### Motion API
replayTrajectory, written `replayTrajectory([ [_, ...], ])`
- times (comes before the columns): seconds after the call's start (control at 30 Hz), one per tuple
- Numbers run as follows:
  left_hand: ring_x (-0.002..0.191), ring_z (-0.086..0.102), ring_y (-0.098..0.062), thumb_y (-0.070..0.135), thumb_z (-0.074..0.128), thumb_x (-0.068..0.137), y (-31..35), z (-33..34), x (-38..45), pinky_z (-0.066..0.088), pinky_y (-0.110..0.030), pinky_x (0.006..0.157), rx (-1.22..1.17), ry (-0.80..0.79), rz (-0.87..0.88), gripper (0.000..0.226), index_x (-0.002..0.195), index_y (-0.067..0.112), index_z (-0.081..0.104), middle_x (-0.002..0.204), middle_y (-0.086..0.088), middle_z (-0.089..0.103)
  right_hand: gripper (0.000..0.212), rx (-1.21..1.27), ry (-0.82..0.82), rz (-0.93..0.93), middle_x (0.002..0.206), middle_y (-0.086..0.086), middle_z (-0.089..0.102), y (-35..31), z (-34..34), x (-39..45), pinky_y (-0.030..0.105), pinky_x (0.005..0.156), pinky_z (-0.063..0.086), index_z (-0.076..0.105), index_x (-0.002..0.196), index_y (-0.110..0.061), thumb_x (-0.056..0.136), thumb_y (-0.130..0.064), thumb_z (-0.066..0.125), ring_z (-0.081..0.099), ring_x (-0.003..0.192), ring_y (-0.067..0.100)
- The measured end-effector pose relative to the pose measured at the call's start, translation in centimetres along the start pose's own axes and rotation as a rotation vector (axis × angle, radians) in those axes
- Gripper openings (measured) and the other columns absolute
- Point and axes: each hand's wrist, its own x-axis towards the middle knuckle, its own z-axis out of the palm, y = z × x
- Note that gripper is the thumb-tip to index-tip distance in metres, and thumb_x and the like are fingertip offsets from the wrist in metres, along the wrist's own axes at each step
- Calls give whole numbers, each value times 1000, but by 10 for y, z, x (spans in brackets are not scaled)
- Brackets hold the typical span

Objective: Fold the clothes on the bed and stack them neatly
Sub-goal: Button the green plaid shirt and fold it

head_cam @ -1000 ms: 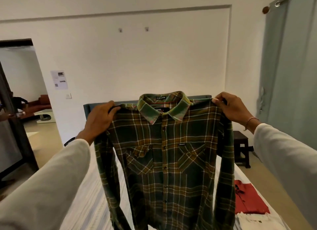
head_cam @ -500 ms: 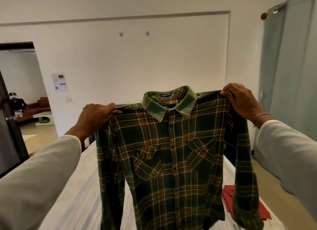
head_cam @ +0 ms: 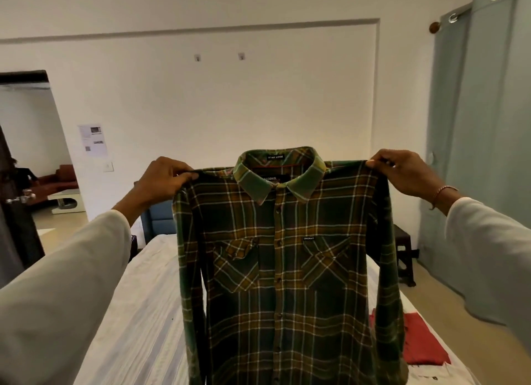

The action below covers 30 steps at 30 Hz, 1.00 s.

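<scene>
Both hands, the left hand and the right hand, pinch the shoulders of the plaid shirt hanging in the frame's centre above the bed, so lay it down flat with the shoulders level.

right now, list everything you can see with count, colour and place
shirt: 1, green and brown plaid, held up by its shoulders over the bed
bed: 1, white striped sheet, below the shirt
red garment: 1, red, folded on the bed's right side
curtain: 1, pale green, right wall
stool: 1, dark, by the curtain
paper: 1, white, on the wall left
doorway: 1, far left
left hand: grips left shoulder
right hand: grips right shoulder
</scene>
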Motion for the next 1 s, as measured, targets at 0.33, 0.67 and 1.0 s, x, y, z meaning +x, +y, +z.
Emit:
replayTrajectory([
  [0.33, 66, 61, -21, -1, 55, 97, 50, 61, 0, 55, -31, 53, -592, -172, -745, 22, 80, 6, 67, 78, -12, 64, 41, 597, -592, 209, 89, 13, 67, -58, 30, -26, 32, 69, 58, 63, 115, -5, 89, -34, 74, 64, 79, 25],
  [0.67, 94, 72, -23, 37, 85, 75, 113, 100, -28, 59, -31, 82, -566, -599, -216, 39, 98, 7, 75, 96, -9, 76, 40, 681, -546, 238, 101, 13, 77, -138, 84, -32, 29, 82, 61, 71, 114, 1, 102, -33, 53, 75, 96, 24],
  [1.0, 82, 70, -22, 23, 75, 89, 117, 107, -27, 58, -30, 82, -314, -705, 48, 18, 91, 5, 75, 85, -9, 75, 31, 526, -472, 195, 92, 14, 77, -135, 43, -21, 29, 61, 61, 53, 120, -11, 103, -37, 50, 75, 73, 27],
])
